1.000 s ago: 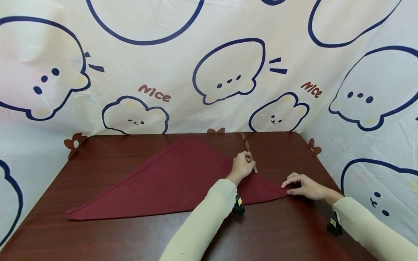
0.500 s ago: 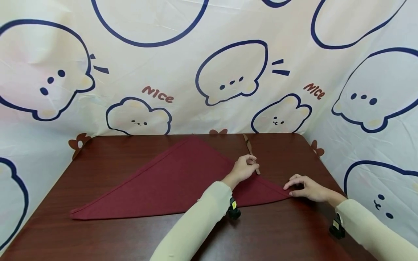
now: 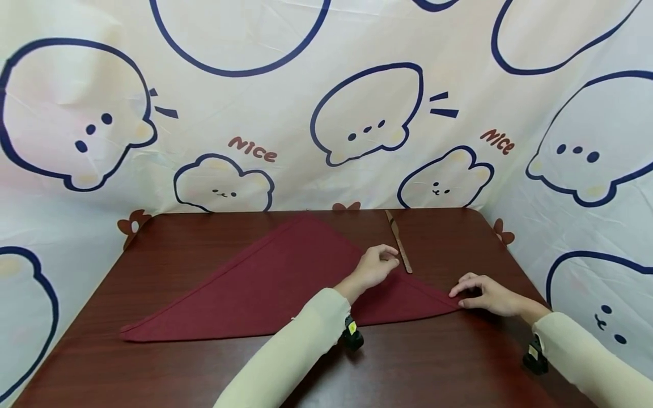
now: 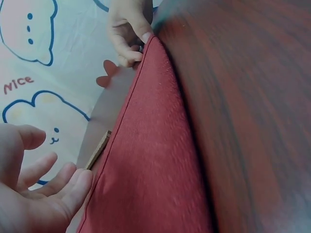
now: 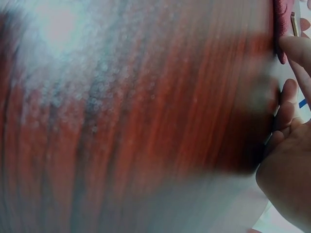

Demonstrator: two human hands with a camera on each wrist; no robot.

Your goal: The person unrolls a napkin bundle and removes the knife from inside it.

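Observation:
A dark red cloth napkin point(image 3: 245, 294), folded into a wide triangle, lies on the table with its peak toward the back wall. My left hand point(image 3: 371, 269) hovers over the napkin's right half, fingers loosely bent and apart, holding nothing. Just beyond its fingertips, a slim brown wooden knife point(image 3: 400, 245) lies slanted, its near end at the napkin's slanting edge. At the right corner, my right hand point(image 3: 491, 296) pinches the napkin's tip between thumb and fingers. In the left wrist view, the right thumb point(image 4: 141, 24) rests on that tip.
The dark brown wooden table point(image 3: 183, 374) has rounded back corners. A cream curtain point(image 3: 285, 119) with cartoon prints stands directly behind it and along both sides. A black wrist camera point(image 3: 352, 333) sits on the left sleeve, another point(image 3: 535, 356) on the right.
My left hand has let go of the knife's near end and drawn back to the left, so the knife shows in full. The right hand stays at the napkin's corner.

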